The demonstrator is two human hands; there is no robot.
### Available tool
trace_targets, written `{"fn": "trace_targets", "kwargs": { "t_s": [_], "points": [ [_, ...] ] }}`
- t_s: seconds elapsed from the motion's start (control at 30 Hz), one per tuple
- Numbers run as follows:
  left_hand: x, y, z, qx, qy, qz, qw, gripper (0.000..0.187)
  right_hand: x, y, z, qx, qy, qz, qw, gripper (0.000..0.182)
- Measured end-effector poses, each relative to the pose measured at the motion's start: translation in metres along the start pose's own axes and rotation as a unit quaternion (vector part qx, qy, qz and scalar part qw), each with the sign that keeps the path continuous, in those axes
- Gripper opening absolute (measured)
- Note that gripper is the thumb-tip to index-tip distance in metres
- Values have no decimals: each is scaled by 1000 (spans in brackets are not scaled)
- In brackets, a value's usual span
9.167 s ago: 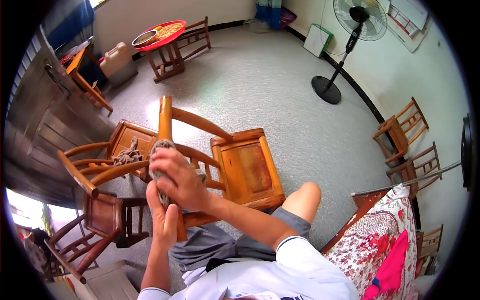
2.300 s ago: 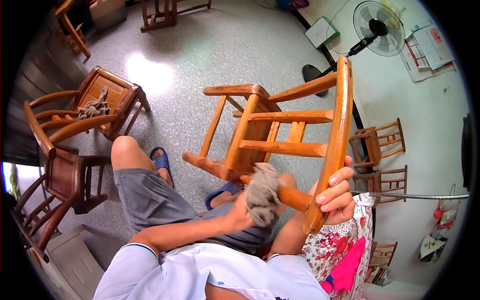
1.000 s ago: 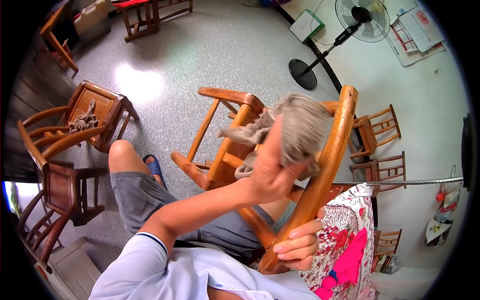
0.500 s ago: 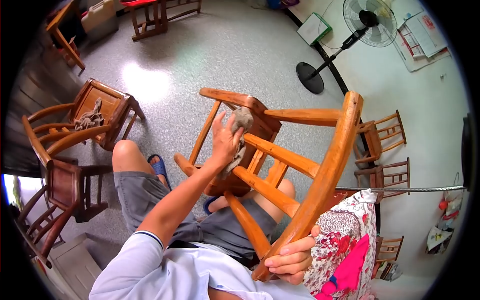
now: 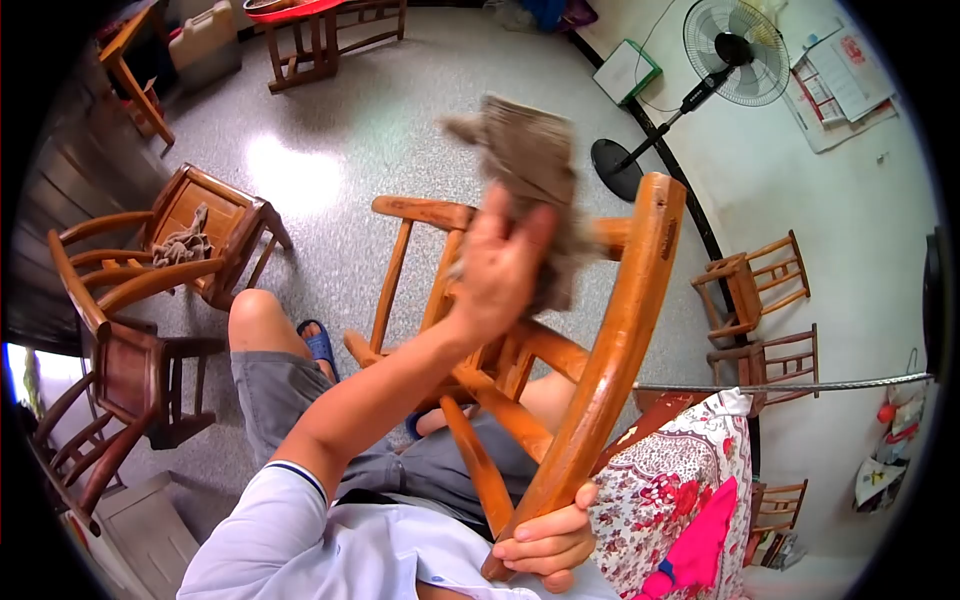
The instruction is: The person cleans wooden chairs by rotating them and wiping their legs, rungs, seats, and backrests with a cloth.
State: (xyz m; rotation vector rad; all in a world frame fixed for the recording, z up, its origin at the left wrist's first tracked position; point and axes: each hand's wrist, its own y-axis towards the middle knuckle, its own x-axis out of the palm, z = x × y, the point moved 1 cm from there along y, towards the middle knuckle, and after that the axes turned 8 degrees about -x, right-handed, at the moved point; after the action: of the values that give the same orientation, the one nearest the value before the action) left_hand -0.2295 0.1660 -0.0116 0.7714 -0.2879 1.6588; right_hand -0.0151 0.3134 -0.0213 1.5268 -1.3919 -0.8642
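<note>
A wooden chair [image 5: 625, 330] is tilted over my lap, its thick curved rail running along the right side. The fingers of my left hand [image 5: 548, 540] are wrapped round the lower end of that rail. My right hand [image 5: 500, 260] is raised over the chair's bars with a grey-brown cloth [image 5: 530, 155], which is smeared by motion. The cloth spreads above and beside the fingers and covers part of the upper bar and the seat.
Two more wooden chairs stand at the left, one with a crumpled cloth [image 5: 185, 240] on its seat [image 5: 225, 205]. A black standing fan [image 5: 733, 50] is at the upper right, near small chairs [image 5: 745, 290]. A flowered cloth [image 5: 690, 450] lies at the lower right.
My right hand and the cloth have moved up and to the right, and the cloth has spread out. The chair has shifted a little left, with my left hand still on its rail.
</note>
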Motion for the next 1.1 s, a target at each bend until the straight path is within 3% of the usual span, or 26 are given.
{"fn": "trace_targets", "kwargs": {
  "t_s": [0.03,0.07,0.1,0.13,0.17,0.2,0.23,0.27,0.3,0.37,0.43,0.57,0.67,0.7,0.73,0.77,0.8,0.83,0.9,0.97,1.0,1.03,1.1],
  "points": [
    [16,-4,13,-31,40,-43,998,30,8,-1,0,-2,1,-1,1000,47],
    [17,1,-19,17,90,-66,994,33,13,1,0,-8,0,28,1000,47],
    [20,9,-23,168,111,-53,978,36,15,2,1,-13,-1,58,998,47],
    [13,15,-31,159,144,-50,975,33,9,11,5,-29,31,-19,999,46],
    [1,19,-43,149,177,-47,972,30,9,8,3,-28,33,-18,999,46],
    [-15,23,-58,163,293,-41,941,26,13,9,-1,-5,16,3,1000,46],
    [-29,28,-76,125,300,-23,945,24,15,9,-4,19,-2,23,1000,46],
    [-51,38,-97,89,365,-50,926,37,9,-5,-6,20,-1,23,1000,46],
    [-71,42,-120,56,404,-23,913,33,-1,-30,-9,-12,-17,13,1000,50],
    [-97,42,-136,84,489,-55,866,32,-5,-27,-5,-47,-32,3,998,55],
    [-86,42,-124,51,483,-39,873,34,8,21,8,-26,-3,-54,998,54],
    [-85,43,-130,-64,465,-36,882,41,14,16,6,-29,-9,-25,999,53],
    [-86,31,-124,-132,458,-56,877,36,20,4,-2,24,-60,36,997,53],
    [-87,23,-121,-166,436,-68,882,37,31,15,3,10,-50,121,991,49],
    [-87,14,-118,-156,346,-57,923,37,37,20,6,-4,-39,205,978,45],
    [-83,5,-109,-143,253,-47,956,36,26,12,6,-4,-37,207,978,45],
    [-69,-5,-82,-144,205,30,968,33,5,0,4,-13,-44,110,993,49],
    [-65,-3,-74,-147,205,28,967,33,-6,-8,1,-19,-53,11,998,53],
    [-63,8,-66,-55,94,150,983,16,6,22,3,-8,-31,-30,999,53],
    [-72,25,-57,31,235,137,962,16,4,9,-1,-16,-11,-39,999,52],
    [-82,33,-63,98,256,76,959,17,-25,-68,-13,-60,3,4,998,53],
    [-95,40,-71,99,258,76,958,17,-17,-51,-9,-61,5,5,998,53],
    [-118,50,-84,185,549,-17,815,20,10,8,-1,-51,12,-79,996,53]
  ]
}}
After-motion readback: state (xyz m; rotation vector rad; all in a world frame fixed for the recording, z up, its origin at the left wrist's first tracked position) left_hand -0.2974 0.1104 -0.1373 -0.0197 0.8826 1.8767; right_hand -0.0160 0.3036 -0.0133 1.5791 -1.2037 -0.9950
